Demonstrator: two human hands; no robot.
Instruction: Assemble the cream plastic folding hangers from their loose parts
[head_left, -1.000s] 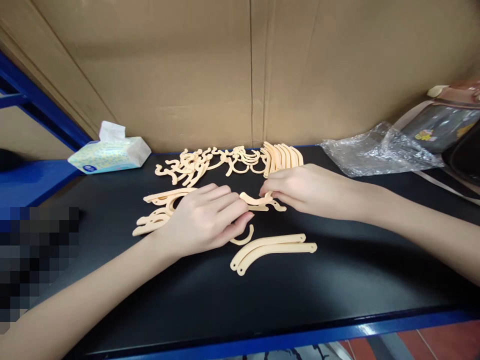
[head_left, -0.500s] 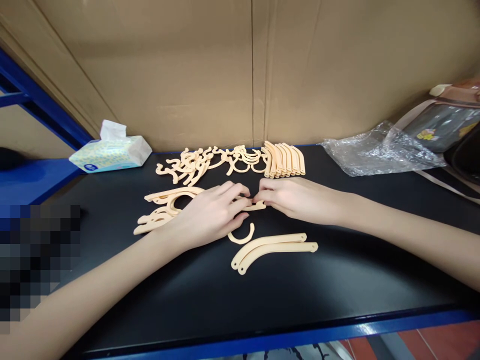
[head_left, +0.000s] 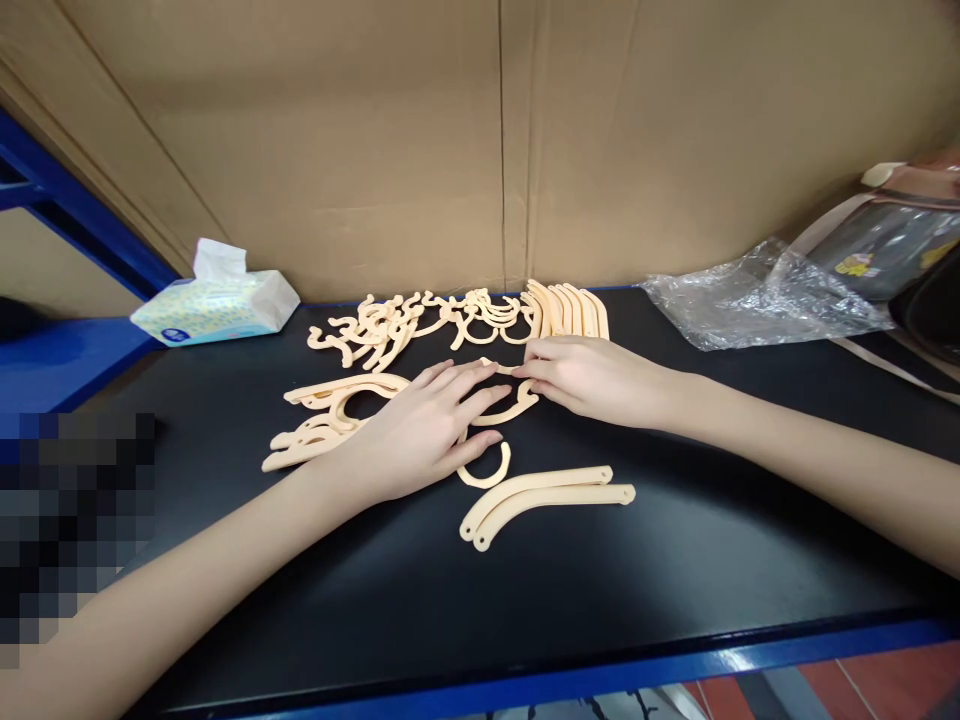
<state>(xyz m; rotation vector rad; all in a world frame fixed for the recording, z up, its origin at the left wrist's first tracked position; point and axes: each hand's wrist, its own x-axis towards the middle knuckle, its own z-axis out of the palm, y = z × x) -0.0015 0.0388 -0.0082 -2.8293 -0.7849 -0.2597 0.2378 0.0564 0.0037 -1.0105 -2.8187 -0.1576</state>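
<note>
My left hand [head_left: 442, 425] lies over the cream plastic hanger parts with its fingers stretched out. Its fingertips reach a curved hanger piece [head_left: 510, 413], which is partly covered. My right hand [head_left: 574, 375] is closed in a pinch at the end of another slim curved hanger piece [head_left: 505, 370], just beyond the first. Below my left thumb lies a hanger hook [head_left: 501, 470]. Two bent hanger arms [head_left: 555, 488] rest side by side in front of it. Left of my left hand sit several joined hanger pieces [head_left: 311, 437], partly hidden by the wrist.
Along the back of the black table [head_left: 525, 600] are a loose pile of small hanger parts [head_left: 386, 328], several hooks [head_left: 491, 318] and a row of hanger arms [head_left: 568, 310]. A tissue pack [head_left: 217, 305] stands left; a clear plastic bag [head_left: 765, 300] and a strapped bottle [head_left: 892, 245] are right.
My right hand has shifted slightly away from me, off the nearer curved piece, and now pinches the slim piece behind it. My left fingers have straightened and spread.
</note>
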